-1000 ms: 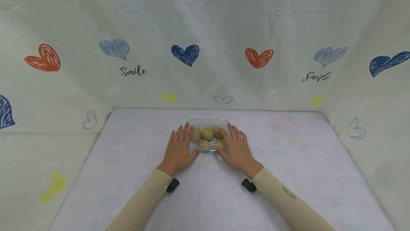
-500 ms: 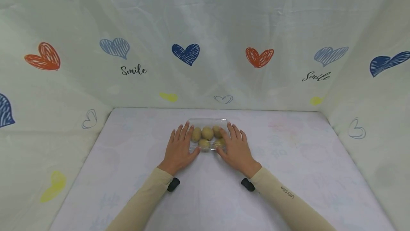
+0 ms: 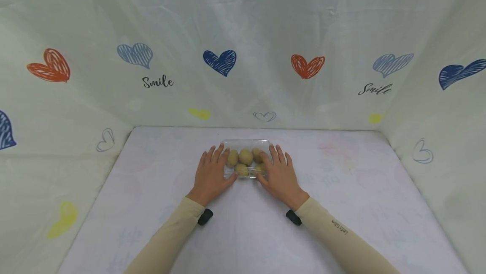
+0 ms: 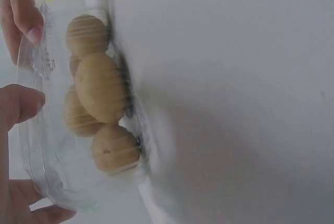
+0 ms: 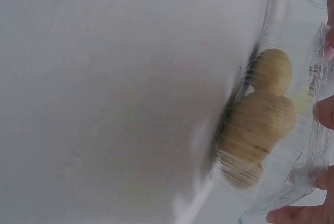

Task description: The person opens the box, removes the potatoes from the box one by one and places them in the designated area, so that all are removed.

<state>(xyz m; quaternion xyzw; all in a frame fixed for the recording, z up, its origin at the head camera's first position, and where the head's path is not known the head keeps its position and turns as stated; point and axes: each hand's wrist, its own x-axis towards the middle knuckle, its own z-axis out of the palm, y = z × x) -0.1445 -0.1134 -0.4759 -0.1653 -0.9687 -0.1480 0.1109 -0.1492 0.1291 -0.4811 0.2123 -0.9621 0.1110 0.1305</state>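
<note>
A clear plastic clamshell box (image 3: 246, 140) sits on the table, with several round, tan potatoes (image 3: 246, 157) visible through its walls. My left hand (image 3: 210, 180) rests on the box's left side, fingers stretched forward and thumb on the near edge. On the other side, my right hand (image 3: 282, 180) lies in the same way, its index finger over the lid. In the left wrist view, the left thumb (image 4: 23, 104) touches the top edge, above the potatoes (image 4: 102, 88). The right wrist view shows the right fingertips (image 5: 324, 113) at the lid's edge. Part of the contents is hidden beneath the right hand.
The white table (image 3: 243, 231) has faint printed marks. Behind it and along both sides hangs a pale curtain (image 3: 262, 20) printed with hearts and "Smile". A small black device (image 3: 205, 217) shows at the left wrist, another black device (image 3: 293, 218) at the right.
Both hands stay on the box almost unmoved. The whole head view has shifted up very slightly.
</note>
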